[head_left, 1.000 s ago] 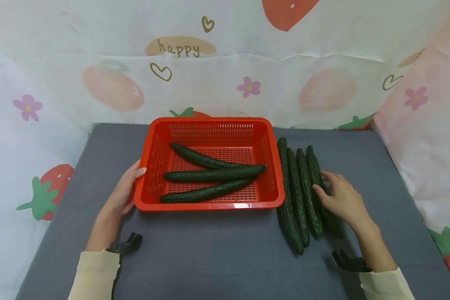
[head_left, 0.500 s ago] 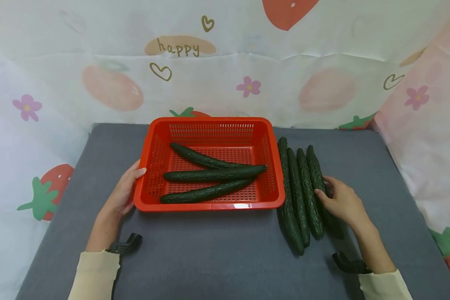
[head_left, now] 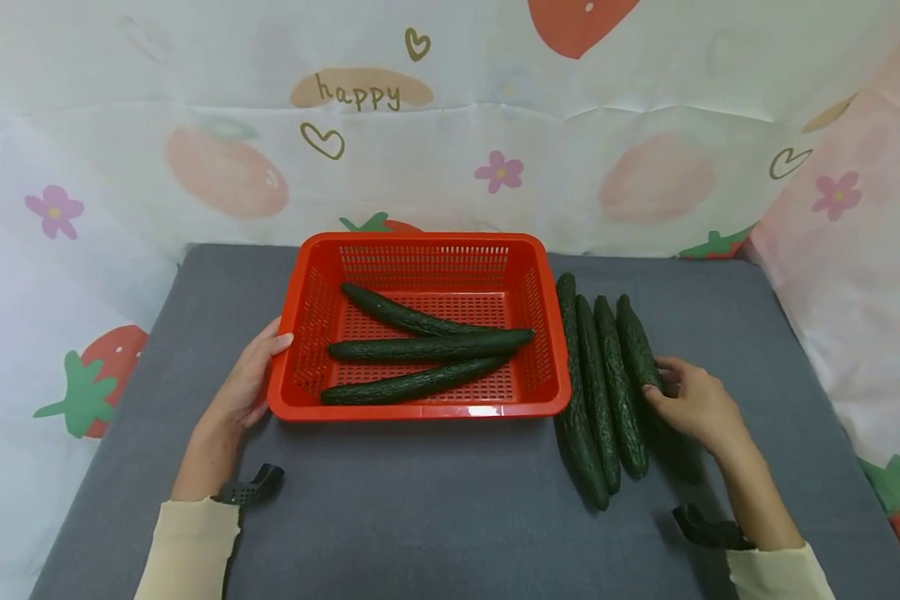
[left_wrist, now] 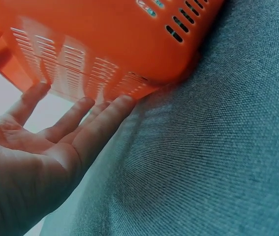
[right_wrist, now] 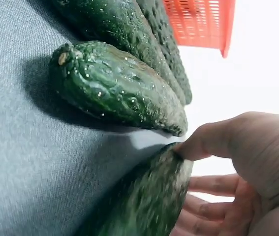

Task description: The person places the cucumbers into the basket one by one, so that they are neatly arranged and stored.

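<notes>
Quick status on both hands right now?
Left hand: holding the red basket at its side, thumb over the rim.
Right hand: holding the rightmost cucumber.

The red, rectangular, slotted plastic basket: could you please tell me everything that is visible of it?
The red, rectangular basket looks like glossy plastic, with a wide rim, slotted walls and a gridded floor. It sits opening upward on the grey cloth, holding three long, dark green cucumbers. The person's left hand grips its left side, thumb over the rim, fingers against the wall.
</notes>
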Demonstrator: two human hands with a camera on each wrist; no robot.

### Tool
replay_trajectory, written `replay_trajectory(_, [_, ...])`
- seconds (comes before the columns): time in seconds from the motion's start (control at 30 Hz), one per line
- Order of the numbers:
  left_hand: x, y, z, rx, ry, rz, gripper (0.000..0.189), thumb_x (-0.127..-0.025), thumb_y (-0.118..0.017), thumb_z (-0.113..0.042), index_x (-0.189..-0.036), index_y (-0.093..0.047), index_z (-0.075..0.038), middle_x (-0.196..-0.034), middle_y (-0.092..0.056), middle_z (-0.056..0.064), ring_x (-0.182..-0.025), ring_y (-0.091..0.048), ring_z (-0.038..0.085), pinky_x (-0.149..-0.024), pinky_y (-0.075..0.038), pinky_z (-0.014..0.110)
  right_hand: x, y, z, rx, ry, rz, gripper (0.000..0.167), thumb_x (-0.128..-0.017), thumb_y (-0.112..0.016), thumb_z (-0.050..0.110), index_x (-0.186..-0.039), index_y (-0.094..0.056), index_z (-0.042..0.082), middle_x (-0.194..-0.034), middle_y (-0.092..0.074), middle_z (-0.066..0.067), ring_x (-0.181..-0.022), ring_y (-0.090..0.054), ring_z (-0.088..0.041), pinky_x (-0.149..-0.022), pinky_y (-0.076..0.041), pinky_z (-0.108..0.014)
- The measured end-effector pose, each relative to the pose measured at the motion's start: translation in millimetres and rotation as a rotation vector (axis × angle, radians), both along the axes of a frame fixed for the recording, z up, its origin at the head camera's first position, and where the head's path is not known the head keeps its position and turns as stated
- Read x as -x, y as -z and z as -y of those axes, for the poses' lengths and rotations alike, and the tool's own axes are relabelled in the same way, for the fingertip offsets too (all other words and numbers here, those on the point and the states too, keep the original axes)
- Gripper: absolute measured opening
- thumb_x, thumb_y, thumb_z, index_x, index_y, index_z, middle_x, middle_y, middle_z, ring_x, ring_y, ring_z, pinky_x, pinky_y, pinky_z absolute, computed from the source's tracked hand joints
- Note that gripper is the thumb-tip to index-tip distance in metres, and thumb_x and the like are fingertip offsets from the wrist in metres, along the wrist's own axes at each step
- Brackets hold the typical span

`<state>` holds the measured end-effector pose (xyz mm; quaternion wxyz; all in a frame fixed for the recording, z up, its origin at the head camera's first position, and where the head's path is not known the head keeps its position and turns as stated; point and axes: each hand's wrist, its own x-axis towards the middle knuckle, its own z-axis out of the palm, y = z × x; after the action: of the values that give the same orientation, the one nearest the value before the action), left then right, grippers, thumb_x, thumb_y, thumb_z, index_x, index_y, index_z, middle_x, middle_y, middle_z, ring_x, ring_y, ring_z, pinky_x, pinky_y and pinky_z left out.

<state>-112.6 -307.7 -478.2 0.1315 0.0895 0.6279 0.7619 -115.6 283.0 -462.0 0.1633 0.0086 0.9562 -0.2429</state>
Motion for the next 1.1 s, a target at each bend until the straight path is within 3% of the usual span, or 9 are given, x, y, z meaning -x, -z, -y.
replay_trajectory(0.13, [-0.2, 0.2, 0.5, -0.006, 0.009, -0.006, 0.045, -0.114, -0.033, -0.019, -0.159, -0.033, -0.012, -0.119, -0.071, -0.002, -0.096, -0.075, 0.007, -0.083, -0.064, 0.026, -2.1, -2.3, -1.5, -0.079, -0.012, -0.022, 0.064, -0.102, -0.062, 0.031, -0.154, -0.046, -0.004, -0.142, -0.06, -0.035, -0.119, -0.065, -0.052, -0.078, -0.055, -0.063])
replay_trajectory(0.23, [-2.0, 1.0, 1.7, -0.013, 0.013, -0.009, 0.046, -0.115, -0.032, -0.019, -0.16, -0.032, -0.011, -0.12, -0.072, -0.002, -0.097, -0.075, 0.007, -0.084, -0.064, 0.026, -2.2, -2.4, -0.6, -0.108, -0.022, -0.015, 0.063, -0.102, -0.061, 0.031, -0.152, -0.047, -0.005, -0.141, -0.06, -0.036, -0.119, -0.064, -0.053, -0.079, -0.055, -0.064])
replay_trajectory(0.53, [-3.2, 0.3, 1.4, -0.022, 0.006, 0.006, 0.044, -0.115, -0.034, -0.019, -0.157, -0.035, -0.012, -0.119, -0.07, -0.001, -0.096, -0.075, 0.008, -0.084, -0.064, 0.025, -0.3, 1.4, 2.7, -0.128, -0.03, 0.031, 0.069, -0.105, -0.061, 0.041, -0.151, -0.047, -0.009, -0.135, -0.063, -0.037, -0.111, -0.066, -0.053, -0.074, -0.057, -0.06])
replay_trajectory(0.67, [-0.6, -0.8, 0.2, -0.014, -0.017, 0.015, 0.042, -0.114, -0.036, -0.02, -0.156, -0.037, -0.013, -0.119, -0.07, -0.002, -0.097, -0.074, 0.008, -0.084, -0.064, 0.025, 1.0, -0.4, 4.5, -0.128, -0.028, 0.021, 0.069, -0.104, -0.062, 0.04, -0.149, -0.049, -0.01, -0.133, -0.064, -0.036, -0.109, -0.067, -0.052, -0.076, -0.056, -0.06])
replay_trajectory(0.9, [0.5, 0.5, -0.3, -0.044, 0.023, 0.013, 0.047, -0.115, -0.035, -0.021, -0.161, -0.031, -0.011, -0.121, -0.07, -0.001, -0.099, -0.075, 0.009, -0.083, -0.064, 0.025, 0.9, -1.2, 2.6, -0.135, -0.035, 0.025, 0.066, -0.104, -0.062, 0.036, -0.147, -0.049, -0.012, -0.133, -0.064, -0.038, -0.105, -0.068, -0.053, -0.075, -0.056, -0.06])
replay_trajectory(1.1, [0.9, 0.8, -0.6, -0.05, 0.015, 0.006, 0.047, -0.115, -0.034, -0.02, -0.161, -0.03, -0.01, -0.124, -0.069, 0.0, -0.101, -0.074, 0.009, -0.085, -0.064, 0.025, -0.3, 1.8, -1.4, -0.097, -0.035, -0.005, 0.065, -0.104, -0.063, 0.035, -0.147, -0.05, -0.013, -0.129, -0.066, -0.036, -0.097, -0.07, -0.048, -0.071, -0.056, -0.057])
